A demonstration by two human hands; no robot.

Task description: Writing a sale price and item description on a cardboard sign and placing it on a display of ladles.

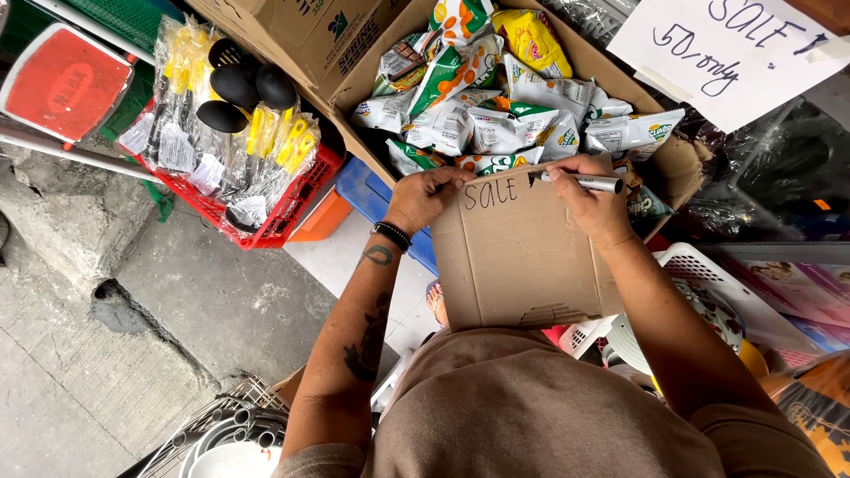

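From the head camera, looking straight down, the person holds a flat piece of brown cardboard (518, 257) against their front, its upper edge resting just at the rim of a big open carton (660, 159). The left hand (423, 196) is curled closed on the cardboard's upper left corner, fingers folded over the edge, a dark band at the wrist. The right hand (591, 199) is wrapped around a silver marker (584, 181) lying nearly level, its dark tip touching the cardboard near the top edge, just right of some handwritten black letters. The carton beyond is heaped with white, green and orange snack bags (496, 97). To the left a red plastic basket (297, 208) holds packaged utensils with yellow handles and black ladles. A white handwritten paper sign (722, 53) lies at the upper right, and a white plastic basket (708, 274) sits just right of the right forearm. Grey concrete floor (177, 301) fills the lower left.
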